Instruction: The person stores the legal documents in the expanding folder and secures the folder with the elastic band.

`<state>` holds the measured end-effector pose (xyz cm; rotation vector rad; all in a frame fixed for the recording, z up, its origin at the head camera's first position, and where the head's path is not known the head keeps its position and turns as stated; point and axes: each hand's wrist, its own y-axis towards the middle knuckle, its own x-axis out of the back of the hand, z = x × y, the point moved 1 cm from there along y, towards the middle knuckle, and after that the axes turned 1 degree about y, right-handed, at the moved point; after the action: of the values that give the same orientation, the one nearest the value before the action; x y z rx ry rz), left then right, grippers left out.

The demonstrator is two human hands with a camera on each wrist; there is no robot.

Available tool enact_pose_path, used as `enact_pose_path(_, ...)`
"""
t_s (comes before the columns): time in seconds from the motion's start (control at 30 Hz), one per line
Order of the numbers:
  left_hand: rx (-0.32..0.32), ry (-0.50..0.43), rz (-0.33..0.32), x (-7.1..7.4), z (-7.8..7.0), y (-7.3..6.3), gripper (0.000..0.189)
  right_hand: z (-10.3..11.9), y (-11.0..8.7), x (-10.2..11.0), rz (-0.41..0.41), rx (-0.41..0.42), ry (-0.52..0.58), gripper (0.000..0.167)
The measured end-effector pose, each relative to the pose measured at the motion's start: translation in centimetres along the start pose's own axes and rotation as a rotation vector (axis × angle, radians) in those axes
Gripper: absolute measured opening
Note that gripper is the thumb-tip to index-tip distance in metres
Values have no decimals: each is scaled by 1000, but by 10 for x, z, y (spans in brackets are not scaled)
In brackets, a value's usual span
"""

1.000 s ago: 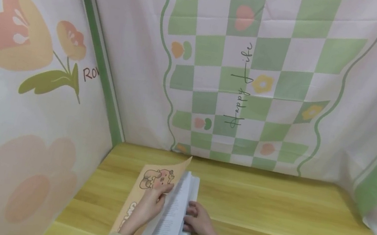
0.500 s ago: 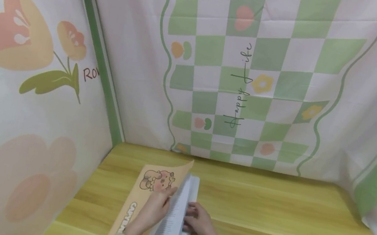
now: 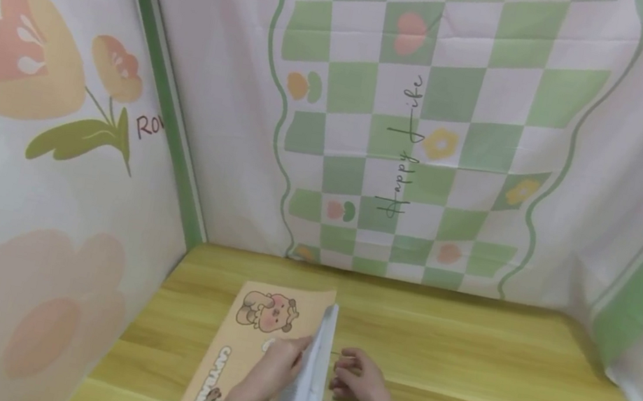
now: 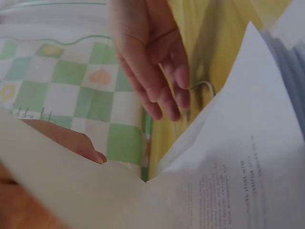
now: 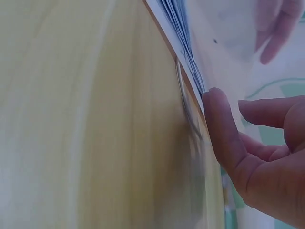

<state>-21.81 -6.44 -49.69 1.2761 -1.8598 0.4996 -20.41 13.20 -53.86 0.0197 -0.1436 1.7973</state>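
Observation:
An orange folder [image 3: 250, 376] with a cartoon animal and the lettering CAPYBARA lies on the table's left half. Its front cover is raised a little along the right side. My left hand [image 3: 274, 370] pinches that cover edge, thumb and fingers on either side. White printed sheets [image 4: 238, 157] show under the cover, and layered bluish edges [image 5: 178, 28] appear in the right wrist view. A thin cord loop [image 5: 183, 100] sticks out from the folder's right side. My right hand [image 3: 362, 377] is beside this loop, fingers loosely bent and holding nothing.
The wooden table [image 3: 463, 345] extends to the right of the folder. A checkered cloth [image 3: 409, 137] hangs behind it, and a flower-printed cloth [image 3: 29, 194] stands along the left.
The cover has come down to the right with my left hand, covering more of the printed sheets. My right hand has moved slightly right, away from the folder's edge, and the cord loop now shows.

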Motion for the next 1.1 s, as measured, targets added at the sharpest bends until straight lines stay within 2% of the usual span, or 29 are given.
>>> enact_pose_path(0.13,-15,102,35,-12,0,2,39,-4,-1,7,-3,-13,3,52)
enact_pose_path(0.33,-134,299,30,-31,1,4,10,-6,-4,13,-35,-39,-6,52)
enact_pose_path(0.4,-153,332,29,-35,0,4,9,-5,-5,15,-65,-49,-19,51)
enact_pose_path(0.53,-163,399,42,-39,-4,2,11,-4,-5,20,-140,-64,-70,47)
enact_pose_path(0.63,-179,506,66,-39,-8,-1,8,-2,-6,22,-184,-88,-115,42)
enact_pose_path(0.73,-213,643,103,-39,-9,-4,5,1,-7,23,-173,-107,-145,42)
enact_pose_path(0.8,-239,699,131,-39,-7,-6,6,3,-9,23,-143,-122,-156,42)
enact_pose_path(0.97,-256,632,240,-31,1,-8,11,8,-12,22,-53,-144,-169,44)
enact_pose_path(1.1,-340,618,277,-22,10,-8,21,7,-13,19,9,-154,-167,42)
